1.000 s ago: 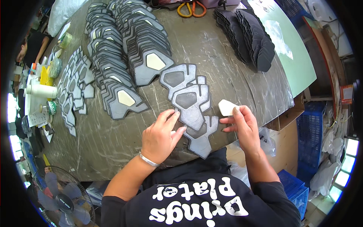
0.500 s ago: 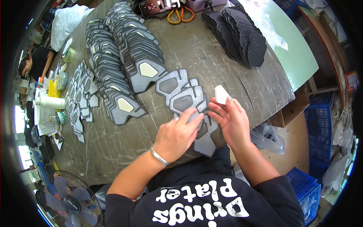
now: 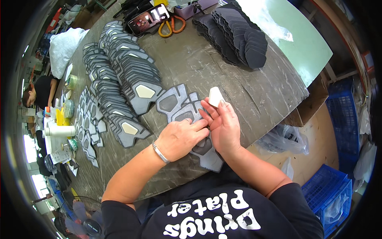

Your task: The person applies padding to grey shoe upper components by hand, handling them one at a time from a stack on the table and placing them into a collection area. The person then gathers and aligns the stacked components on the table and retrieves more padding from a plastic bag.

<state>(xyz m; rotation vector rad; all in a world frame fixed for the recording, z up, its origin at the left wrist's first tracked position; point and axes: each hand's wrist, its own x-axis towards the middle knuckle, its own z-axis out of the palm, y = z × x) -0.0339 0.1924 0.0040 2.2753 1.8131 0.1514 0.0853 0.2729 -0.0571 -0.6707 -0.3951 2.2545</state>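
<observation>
My right hand (image 3: pixel 226 128) holds a small stack of off-white, five-sided pads (image 3: pixel 215 96) between thumb and fingers, palm turned up. Just left of it, my left hand (image 3: pixel 180 138), with a silver bracelet at the wrist, has its fingers bent together above the grey pieces; what they pinch, if anything, is hidden. Under both hands lie overlapping grey, dark-edged shaped panels (image 3: pixel 167 105) with a recessed darker middle. Beyond them to the left run two long overlapping rows of similar panels (image 3: pixel 140 106), with cream pads (image 3: pixel 145 91) showing in their recesses.
Black cut pieces (image 3: pixel 254 51) lie stacked at the far right of the table (image 3: pixel 258 99). A phone (image 3: pixel 148 22) and orange-handled scissors (image 3: pixel 178 24) are at the back. More grey pieces (image 3: pixel 84 123) lie left. Blue crates (image 3: pixel 326 187) and a fan (image 3: pixel 85 221) stand nearby; a person leans at far left.
The view has shifted a little. My right hand has come closer to my left, pads still in its grasp. My left fingers are more curled now over the panels.
</observation>
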